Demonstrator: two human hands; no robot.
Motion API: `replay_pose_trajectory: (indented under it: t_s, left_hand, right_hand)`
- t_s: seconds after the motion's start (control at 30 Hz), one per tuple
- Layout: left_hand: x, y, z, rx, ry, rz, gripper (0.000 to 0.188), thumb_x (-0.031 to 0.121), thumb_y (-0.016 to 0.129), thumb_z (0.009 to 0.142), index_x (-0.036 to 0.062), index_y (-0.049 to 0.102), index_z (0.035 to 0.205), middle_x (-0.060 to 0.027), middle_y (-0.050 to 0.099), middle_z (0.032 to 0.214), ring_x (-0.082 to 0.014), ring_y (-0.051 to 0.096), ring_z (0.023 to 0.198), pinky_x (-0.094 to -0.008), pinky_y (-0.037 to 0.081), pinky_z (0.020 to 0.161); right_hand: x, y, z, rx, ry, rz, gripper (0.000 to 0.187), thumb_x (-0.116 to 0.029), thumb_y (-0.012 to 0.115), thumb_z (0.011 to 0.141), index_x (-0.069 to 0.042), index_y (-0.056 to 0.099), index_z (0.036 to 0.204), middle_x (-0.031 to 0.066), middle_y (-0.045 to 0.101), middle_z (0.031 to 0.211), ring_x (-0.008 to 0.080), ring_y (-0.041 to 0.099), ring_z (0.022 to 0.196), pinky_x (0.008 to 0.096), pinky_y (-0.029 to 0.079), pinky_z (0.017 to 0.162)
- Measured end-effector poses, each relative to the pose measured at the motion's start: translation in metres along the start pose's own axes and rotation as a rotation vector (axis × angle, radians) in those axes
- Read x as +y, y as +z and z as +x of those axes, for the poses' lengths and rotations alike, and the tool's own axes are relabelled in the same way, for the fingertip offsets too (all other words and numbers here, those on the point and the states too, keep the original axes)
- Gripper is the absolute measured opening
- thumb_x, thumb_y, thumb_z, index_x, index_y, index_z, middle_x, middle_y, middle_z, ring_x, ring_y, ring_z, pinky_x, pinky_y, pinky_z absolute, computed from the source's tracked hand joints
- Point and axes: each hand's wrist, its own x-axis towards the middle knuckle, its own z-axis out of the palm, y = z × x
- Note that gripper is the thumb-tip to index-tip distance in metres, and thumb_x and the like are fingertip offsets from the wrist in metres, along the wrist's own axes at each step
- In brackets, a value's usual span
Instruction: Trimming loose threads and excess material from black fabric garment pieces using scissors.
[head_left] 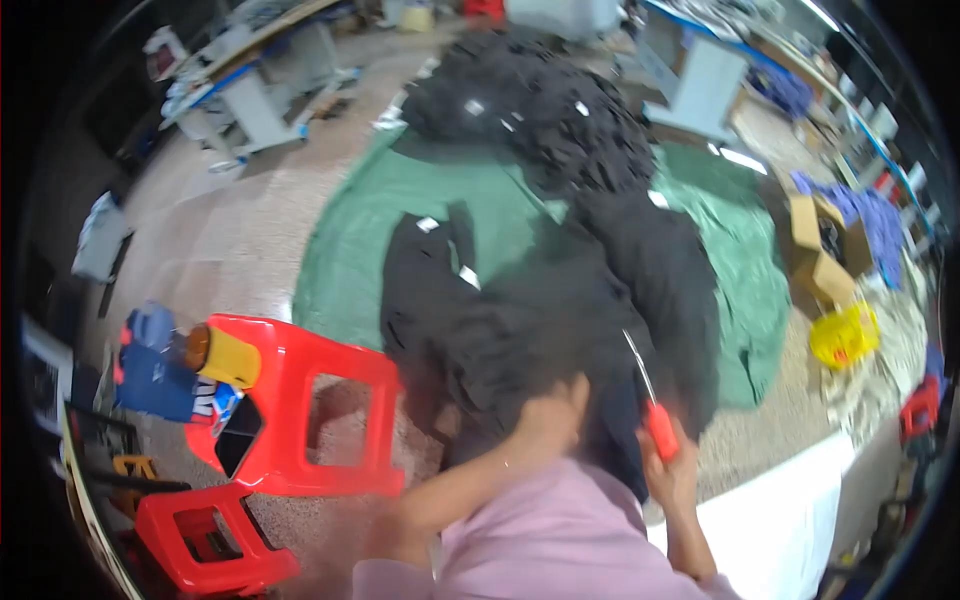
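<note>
A black garment (500, 345) is spread over my lap and reaches forward onto a green sheet on the floor, its middle blurred by motion. My left hand (552, 415) is at its near edge, the fingers closed on the cloth, though they are smeared. In my right hand (672, 465) is a red-handled tool (660, 432) with a slender metal shaft pointing up and forward. I cannot make out its exact kind. Its tip lies close to another black garment (670, 290) on the right. White labels show on some of the dark cloth.
A big heap of black garments (530, 100) lies at the far end of the green sheet (350, 250). On the left, a red stool (390, 430) carries a yellow-labelled jar and a phone; a smaller red stool (165, 540) is nearer. To the right are a cardboard box (825, 260) and a yellow bag (845, 335).
</note>
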Motion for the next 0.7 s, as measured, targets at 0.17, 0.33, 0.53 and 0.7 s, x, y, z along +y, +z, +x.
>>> replay_pose_trajectory:
  t_s: [0.17,0.33,0.53,0.7]
  left_hand:
    - [-0.012,-0.018,-0.051,0.101,0.164,-0.04,0.064,0.005,0.054,0.083,0.0024,0.037,0.145,-0.0183,0.06,0.084,-0.0311,0.068,0.062,-0.0409,0.056,0.053]
    - [-0.051,-0.088,-0.061,0.514,0.087,-0.321,0.068,0.001,0.055,0.083,0.0086,0.036,0.148,-0.0165,0.064,0.091,-0.0386,0.066,0.076,-0.0465,0.056,0.066]
    - [-0.076,-0.205,-0.063,0.293,-0.116,-1.094,0.037,-0.011,0.043,0.084,0.0036,0.057,0.115,-0.0138,0.065,0.086,-0.026,0.07,0.061,-0.0325,0.057,0.049]
    - [-0.179,-0.33,0.012,1.249,-0.182,-0.411,0.028,0.008,0.039,0.093,-0.0057,0.063,0.093,-0.0231,0.07,0.088,-0.0324,0.071,0.073,-0.0407,0.06,0.066]
  right_hand:
    - [0.033,-0.001,-0.002,0.017,0.012,0.048,0.022,-0.015,0.066,0.089,0.001,0.061,0.103,0.0072,0.06,0.076,0.012,0.053,0.072,0.0297,0.046,0.067]
    - [0.037,-0.013,0.018,-0.073,0.008,0.143,0.04,-0.012,0.062,0.096,0.008,0.054,0.129,0.0169,0.061,0.124,0.0236,0.057,0.113,0.0334,0.043,0.1]
    - [0.055,-0.006,0.07,-0.174,-0.291,0.122,0.047,-0.008,0.057,0.097,0.008,0.043,0.139,0.017,0.059,0.126,0.0244,0.057,0.112,0.0331,0.044,0.097]
    - [0.051,0.003,0.057,0.153,-0.049,0.279,0.022,-0.017,0.063,0.095,0.001,0.062,0.108,0.0031,0.062,0.085,0.0108,0.056,0.078,0.0241,0.046,0.069]
